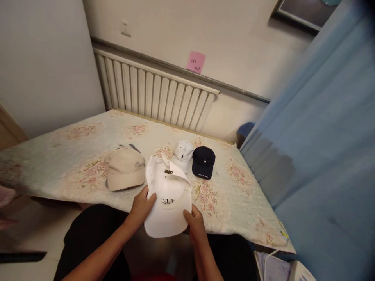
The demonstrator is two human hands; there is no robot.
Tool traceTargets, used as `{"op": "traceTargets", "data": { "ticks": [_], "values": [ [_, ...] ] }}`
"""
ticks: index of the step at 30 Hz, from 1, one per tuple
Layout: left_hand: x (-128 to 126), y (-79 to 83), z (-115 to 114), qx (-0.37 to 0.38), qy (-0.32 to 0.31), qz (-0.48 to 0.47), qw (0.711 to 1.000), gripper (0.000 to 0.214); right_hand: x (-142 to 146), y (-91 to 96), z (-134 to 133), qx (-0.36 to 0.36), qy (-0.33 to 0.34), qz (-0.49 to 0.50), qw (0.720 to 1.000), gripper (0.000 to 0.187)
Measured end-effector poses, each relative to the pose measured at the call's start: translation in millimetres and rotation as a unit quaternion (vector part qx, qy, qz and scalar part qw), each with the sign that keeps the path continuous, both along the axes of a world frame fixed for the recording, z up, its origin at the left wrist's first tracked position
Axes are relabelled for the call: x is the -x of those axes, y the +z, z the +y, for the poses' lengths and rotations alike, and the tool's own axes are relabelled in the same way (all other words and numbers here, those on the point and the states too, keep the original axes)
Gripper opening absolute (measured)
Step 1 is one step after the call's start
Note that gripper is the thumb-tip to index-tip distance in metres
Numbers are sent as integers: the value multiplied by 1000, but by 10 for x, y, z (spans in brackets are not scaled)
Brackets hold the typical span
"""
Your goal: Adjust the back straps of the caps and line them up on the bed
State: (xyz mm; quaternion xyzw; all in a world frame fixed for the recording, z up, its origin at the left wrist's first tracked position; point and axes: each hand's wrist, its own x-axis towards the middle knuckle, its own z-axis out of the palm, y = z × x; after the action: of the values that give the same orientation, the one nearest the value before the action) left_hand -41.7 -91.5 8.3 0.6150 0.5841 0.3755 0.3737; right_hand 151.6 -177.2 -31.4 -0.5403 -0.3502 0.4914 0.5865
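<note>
A white baseball cap (171, 212) is held up at the table's front edge, its brim toward me and its back strap with a dark buckle at the far side. My left hand (142, 205) grips its left edge, thumb on top. On the right edge of the brim, my right hand (194, 221) is closed with its thumb on top; the fingers below are partly hidden. Left of it lies a beige cap (125, 166). Beyond it sit a smaller white cap (184, 152) with a small dark logo and a navy cap (203, 160), side by side.
A flowered cloth covers the table (240, 203). Behind it stand a white radiator (155, 91) and a wall with a pink note (196, 62). A blue curtain (316, 136) hangs along the right side. A white box (300, 271) is at the lower right.
</note>
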Motion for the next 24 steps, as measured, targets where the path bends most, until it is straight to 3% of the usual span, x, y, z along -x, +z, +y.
{"op": "traceTargets", "data": {
  "ticks": [5, 13, 24],
  "values": [
    [-41, 42, -103, -71, -72, 68, 993, 23, -58, -60, 94, 7, -38, -6, 999, 39],
    [-86, 46, -168, -109, -106, 110, 982, 20, -77, -97, 114, 27, -81, -43, 995, 39],
    [-114, -272, 152, -51, -89, 153, 983, 20, -41, 88, 145, 5, -124, -206, 971, 29]
  ]
}}
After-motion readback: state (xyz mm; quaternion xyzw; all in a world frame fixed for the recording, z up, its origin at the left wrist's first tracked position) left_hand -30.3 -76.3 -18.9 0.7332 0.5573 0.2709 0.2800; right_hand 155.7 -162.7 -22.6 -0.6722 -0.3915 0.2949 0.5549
